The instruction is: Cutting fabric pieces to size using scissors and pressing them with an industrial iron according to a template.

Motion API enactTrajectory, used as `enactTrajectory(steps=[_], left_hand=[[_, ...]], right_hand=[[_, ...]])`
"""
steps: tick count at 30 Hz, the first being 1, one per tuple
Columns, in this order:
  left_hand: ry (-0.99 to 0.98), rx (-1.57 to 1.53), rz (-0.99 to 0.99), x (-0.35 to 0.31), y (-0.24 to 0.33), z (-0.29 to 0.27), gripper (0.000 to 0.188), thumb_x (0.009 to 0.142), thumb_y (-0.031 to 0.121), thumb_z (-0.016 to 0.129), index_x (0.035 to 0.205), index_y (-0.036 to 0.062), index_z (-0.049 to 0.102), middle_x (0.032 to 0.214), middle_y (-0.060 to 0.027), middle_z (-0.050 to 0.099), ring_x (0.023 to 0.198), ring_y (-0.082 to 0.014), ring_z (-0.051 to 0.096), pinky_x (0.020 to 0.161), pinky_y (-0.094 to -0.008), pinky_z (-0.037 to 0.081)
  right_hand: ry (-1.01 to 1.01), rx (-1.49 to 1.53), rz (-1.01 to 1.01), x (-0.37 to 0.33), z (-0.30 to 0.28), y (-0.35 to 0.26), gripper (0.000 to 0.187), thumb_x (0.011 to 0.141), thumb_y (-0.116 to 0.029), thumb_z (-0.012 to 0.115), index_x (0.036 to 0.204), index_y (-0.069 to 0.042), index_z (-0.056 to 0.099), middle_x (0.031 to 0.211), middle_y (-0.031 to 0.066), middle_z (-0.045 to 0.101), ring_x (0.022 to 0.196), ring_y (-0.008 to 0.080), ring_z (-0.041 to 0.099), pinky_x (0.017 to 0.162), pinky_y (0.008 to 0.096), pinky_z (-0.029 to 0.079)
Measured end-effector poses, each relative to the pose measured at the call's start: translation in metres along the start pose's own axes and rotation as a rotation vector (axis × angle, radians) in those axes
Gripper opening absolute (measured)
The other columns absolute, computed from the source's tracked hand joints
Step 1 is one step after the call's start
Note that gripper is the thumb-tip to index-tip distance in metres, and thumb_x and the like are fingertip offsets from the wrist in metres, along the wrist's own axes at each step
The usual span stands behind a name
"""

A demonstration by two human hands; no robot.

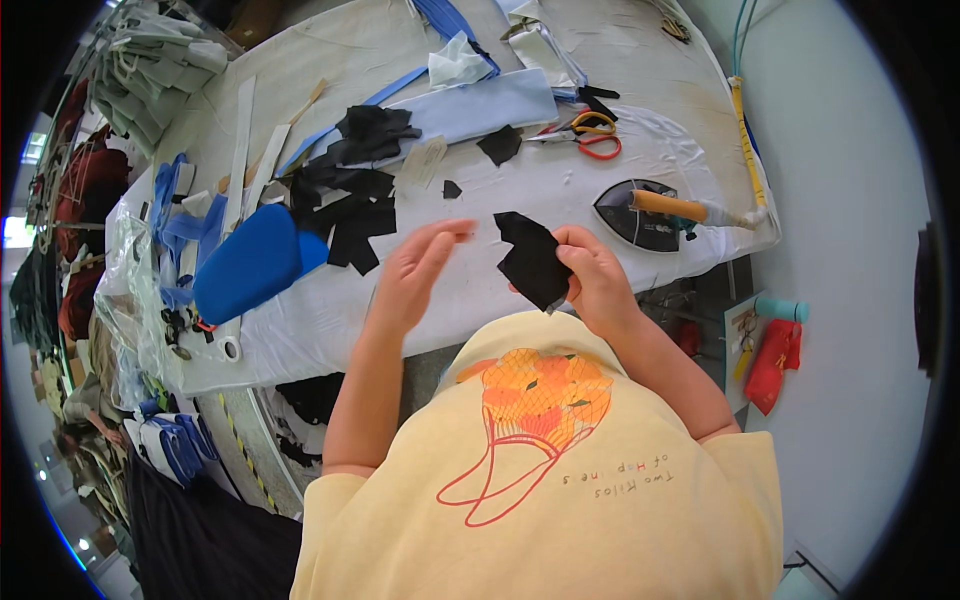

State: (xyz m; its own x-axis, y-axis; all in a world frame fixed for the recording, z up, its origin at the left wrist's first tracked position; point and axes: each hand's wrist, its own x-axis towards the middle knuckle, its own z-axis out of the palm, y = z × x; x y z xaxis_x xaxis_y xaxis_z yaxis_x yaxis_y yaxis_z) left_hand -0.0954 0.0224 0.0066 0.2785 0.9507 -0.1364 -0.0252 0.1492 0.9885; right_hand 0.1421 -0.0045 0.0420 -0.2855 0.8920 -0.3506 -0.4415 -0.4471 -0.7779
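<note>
My right hand (597, 275) grips a notched piece of black fabric (530, 258) by its right edge, thumb on top, above the near side of the white-covered table (320, 340). To the left of that piece, my left hand (415, 272) is raised with its fingers stretched toward it, slightly blurred and holding nothing. Beyond the left hand lie more cut black fabric pieces (362, 232) in a loose heap. A small black scrap (452, 190) and a larger dark piece (500, 146) lie farther back.
An iron (640, 215) with a wooden handle rests at the right. Behind it are red-and-yellow-handled scissors (597, 138). Light blue folded fabric (480, 115) lies across the middle back. A bright blue padded shape (250, 265) and a white tape roll (230, 348) are at the left.
</note>
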Motion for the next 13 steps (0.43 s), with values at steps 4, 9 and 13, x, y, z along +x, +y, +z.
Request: enactTrajectory(steps=[4, 9, 13], left_hand=[[-0.106, -0.383, -0.078, 0.006, 0.012, 0.041, 0.021, 0.095, 0.011, 0.062, 0.113, 0.0004, 0.060, 0.101, -0.0053, 0.065, 0.099, -0.0119, 0.059, 0.086, -0.0260, 0.047], [0.031, -0.278, -0.018, 0.009, 0.013, 0.058, 0.026, 0.090, 0.002, 0.067, 0.112, -0.0002, 0.054, 0.097, -0.0043, 0.062, 0.096, -0.0100, 0.058, 0.082, -0.0236, 0.048], [-0.085, -0.365, -0.102, 0.007, -0.010, 0.070, 0.040, 0.090, 0.011, 0.070, 0.123, 0.0014, 0.049, 0.106, -0.0072, 0.064, 0.098, -0.0125, 0.062, 0.089, -0.0261, 0.049]], right_hand=[[-0.013, -0.227, 0.040, -0.001, -0.009, 0.006, 0.019, 0.098, -0.015, 0.047, 0.104, 0.001, 0.056, 0.092, 0.0072, 0.064, 0.087, 0.0109, 0.065, 0.075, 0.0263, 0.055], [0.146, -0.602, -0.157, -0.012, 0.008, 0.001, 0.019, 0.095, -0.010, 0.060, 0.108, 0.004, 0.057, 0.085, 0.0065, 0.065, 0.075, 0.0101, 0.067, 0.062, 0.0230, 0.054], [0.282, -0.431, -0.037, -0.002, -0.001, 0.008, 0.024, 0.096, -0.011, 0.061, 0.115, 0.001, 0.056, 0.089, 0.0120, 0.068, 0.071, 0.0175, 0.070, 0.062, 0.0260, 0.058]])
